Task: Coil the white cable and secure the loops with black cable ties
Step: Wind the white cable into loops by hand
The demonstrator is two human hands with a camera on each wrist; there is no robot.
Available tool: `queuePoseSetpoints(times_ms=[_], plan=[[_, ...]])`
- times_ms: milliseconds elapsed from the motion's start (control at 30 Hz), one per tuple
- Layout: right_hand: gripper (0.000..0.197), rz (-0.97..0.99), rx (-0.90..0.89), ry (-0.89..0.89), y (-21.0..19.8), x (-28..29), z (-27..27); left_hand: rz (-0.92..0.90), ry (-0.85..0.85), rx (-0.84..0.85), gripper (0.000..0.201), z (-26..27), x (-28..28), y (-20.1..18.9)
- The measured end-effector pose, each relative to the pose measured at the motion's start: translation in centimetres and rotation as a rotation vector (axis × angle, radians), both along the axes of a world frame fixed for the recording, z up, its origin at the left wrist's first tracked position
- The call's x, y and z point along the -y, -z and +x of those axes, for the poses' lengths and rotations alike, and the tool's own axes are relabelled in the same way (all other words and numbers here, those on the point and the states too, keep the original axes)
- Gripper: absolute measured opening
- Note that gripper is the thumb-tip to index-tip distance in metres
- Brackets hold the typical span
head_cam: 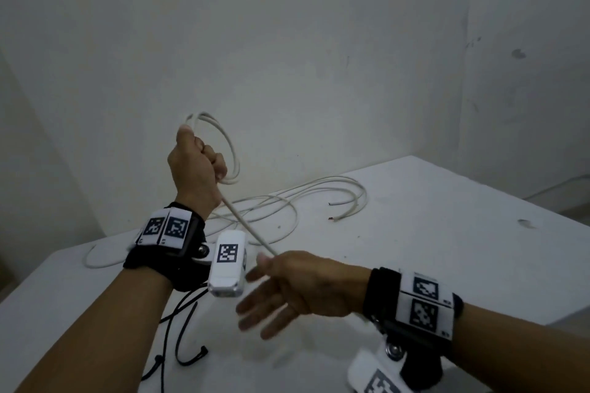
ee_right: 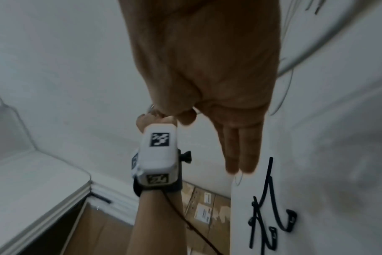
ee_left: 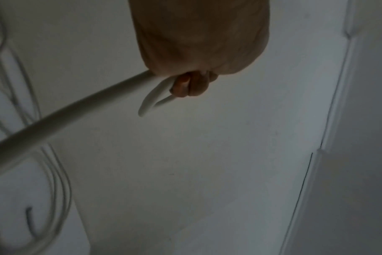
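My left hand (head_cam: 204, 163) is raised above the table and grips several loops of the white cable (head_cam: 228, 143) in its fist. From that fist a taut stretch of cable (ee_left: 76, 107) runs down to my right hand (head_cam: 268, 260), which pinches it between thumb and forefinger while its other fingers (ee_right: 242, 151) stay straight. The rest of the cable (head_cam: 306, 198) lies in loose curves on the white table (head_cam: 415, 249), its cut ends toward the right. Black cable ties (head_cam: 185, 329) lie on the table's near left part, below my left wrist; the right wrist view also shows these cable ties (ee_right: 264, 207).
The table stands in a corner of white walls (head_cam: 287, 41), with its right edge (head_cam: 558, 313) dropping off near my right forearm. Cardboard boxes (ee_right: 203, 207) sit on the floor beside the table. A black cord (head_cam: 178, 306) hangs from the left wrist camera.
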State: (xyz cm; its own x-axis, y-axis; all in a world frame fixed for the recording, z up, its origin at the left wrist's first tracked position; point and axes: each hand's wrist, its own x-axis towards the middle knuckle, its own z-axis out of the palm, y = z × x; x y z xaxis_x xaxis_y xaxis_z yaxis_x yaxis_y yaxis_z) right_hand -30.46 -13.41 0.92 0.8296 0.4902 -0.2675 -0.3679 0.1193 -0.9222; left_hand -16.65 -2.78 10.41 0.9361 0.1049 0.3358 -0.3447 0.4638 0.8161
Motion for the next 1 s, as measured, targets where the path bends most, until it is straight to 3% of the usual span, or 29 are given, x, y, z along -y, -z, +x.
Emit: queuePoseSetpoints(times_ms=[167,267,433,567,700,867,1000], plan=[[0.060,0.389,-0.064,0.583,-0.3,-0.1,3.3,-0.189,0.128,-0.121,0.042,-0.4,0.8,0.8],[0.052,0.565,-0.084,0.735,-1.0,0.2,4.3,-0.247,0.209,-0.178,0.041,-0.6,0.5,1.5],[0.028,0.663,-0.068,0.882,-2.5,1.7,4.6,-0.268,0.422,-0.229,0.048,-1.2,-0.1,3.0],[0.027,0.470,-0.033,1.030,-2.5,2.6,5.5,-0.201,0.613,-0.236,0.055,-2.3,0.1,4.3],[0.025,0.311,0.030,1.194,-1.8,4.7,6.2,-0.109,0.693,-0.240,0.055,-3.4,0.0,5.0],[0.020,-0.032,0.173,1.176,-1.5,6.1,6.3,0.003,0.718,-0.234,0.053,-4.7,0.8,6.0],[0.017,-0.241,0.304,1.071,-1.7,6.6,5.0,-0.065,0.621,-0.189,0.052,-4.2,0.9,5.5]])
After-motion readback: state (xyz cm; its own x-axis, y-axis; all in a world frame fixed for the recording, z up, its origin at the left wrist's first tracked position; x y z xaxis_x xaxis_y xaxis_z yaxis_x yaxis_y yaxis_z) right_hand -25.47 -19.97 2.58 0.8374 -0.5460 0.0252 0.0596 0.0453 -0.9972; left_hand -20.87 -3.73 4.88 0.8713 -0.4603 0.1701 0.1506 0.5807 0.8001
